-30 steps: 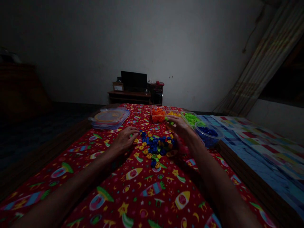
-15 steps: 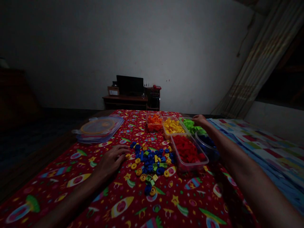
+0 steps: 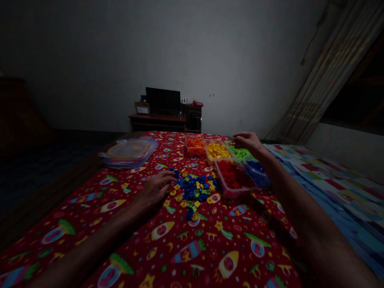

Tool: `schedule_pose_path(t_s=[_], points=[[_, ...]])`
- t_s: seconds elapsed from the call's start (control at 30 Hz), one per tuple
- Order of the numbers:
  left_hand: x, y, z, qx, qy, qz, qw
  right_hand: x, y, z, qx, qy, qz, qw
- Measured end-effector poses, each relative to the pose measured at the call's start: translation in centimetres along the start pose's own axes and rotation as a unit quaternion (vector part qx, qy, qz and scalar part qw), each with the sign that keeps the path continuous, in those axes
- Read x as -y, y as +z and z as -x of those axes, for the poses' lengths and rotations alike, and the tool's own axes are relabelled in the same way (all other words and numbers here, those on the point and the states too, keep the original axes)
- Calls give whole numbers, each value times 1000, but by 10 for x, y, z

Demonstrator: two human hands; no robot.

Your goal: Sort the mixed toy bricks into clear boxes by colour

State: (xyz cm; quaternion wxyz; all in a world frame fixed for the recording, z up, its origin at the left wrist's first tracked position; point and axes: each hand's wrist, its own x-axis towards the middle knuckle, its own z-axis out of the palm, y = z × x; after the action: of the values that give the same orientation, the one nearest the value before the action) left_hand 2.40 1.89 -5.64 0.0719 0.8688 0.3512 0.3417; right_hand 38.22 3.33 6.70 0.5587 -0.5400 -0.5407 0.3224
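Observation:
My left hand (image 3: 155,187) rests at the left edge of a mixed pile of toy bricks (image 3: 193,187), mostly blue and yellow with a few green. Its fingers are stretched out and loosely apart, touching or nearly touching the outermost pieces. Over the green bricks (image 3: 240,153) in a clear box hangs my right hand (image 3: 248,143), fingers extended and apart, with nothing visible in them. Close beside that box are yellow bricks (image 3: 217,150), red bricks (image 3: 233,175) and a round tub of blue bricks (image 3: 255,166), each in its own container.
Orange bricks (image 3: 195,145) fill another box at the back. Stacked clear lids (image 3: 130,153) lie at the left on the red patterned cloth (image 3: 186,240). A bed with a checkered cover (image 3: 324,172) is to the right; a desk with a monitor (image 3: 163,100) stands against the wall.
My right hand has lifted off the green bricks and shifted slightly left, its fingers spreading. My left hand has moved a little nearer the pile. The view has tilted slightly downward.

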Motion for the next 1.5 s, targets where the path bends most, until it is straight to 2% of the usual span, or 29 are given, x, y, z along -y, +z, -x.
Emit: schedule_pose_path(t_s=[0.1,0.17,0.23,0.33,0.4,0.53,0.63,0.77,0.87,1.0,1.1,1.27,1.4,1.5], points=[[-13,6,-1,2,41,22,999,5,28,37,87,-25,20,996],[-30,10,1,12,77,34,996,4,49,58,146,-51,74,985],[-52,14,6,50,134,30,989,2,68,74,183,-87,143,969],[-79,22,15,143,214,-18,966,-4,90,90,175,-129,270,938],[-84,28,20,170,228,-46,958,-10,100,96,160,-138,367,906],[-62,28,17,150,216,-72,962,-26,111,106,162,-124,494,845],[-37,21,11,130,200,-65,969,-33,112,111,181,-112,536,817],[-14,14,7,102,187,-34,977,-28,106,115,181,-101,581,787],[-4,10,5,73,165,-5,984,-22,103,120,182,-78,632,749],[-5,4,2,49,123,0,991,-22,107,130,231,-86,657,713],[-18,2,0,52,124,-6,991,-24,111,136,251,-107,646,713],[-44,12,3,124,180,-75,973,-29,110,134,226,-129,612,747],[-48,18,8,144,177,-124,966,-47,113,133,197,-177,560,785],[-48,15,8,133,149,-129,971,-62,118,133,187,-194,544,795]])
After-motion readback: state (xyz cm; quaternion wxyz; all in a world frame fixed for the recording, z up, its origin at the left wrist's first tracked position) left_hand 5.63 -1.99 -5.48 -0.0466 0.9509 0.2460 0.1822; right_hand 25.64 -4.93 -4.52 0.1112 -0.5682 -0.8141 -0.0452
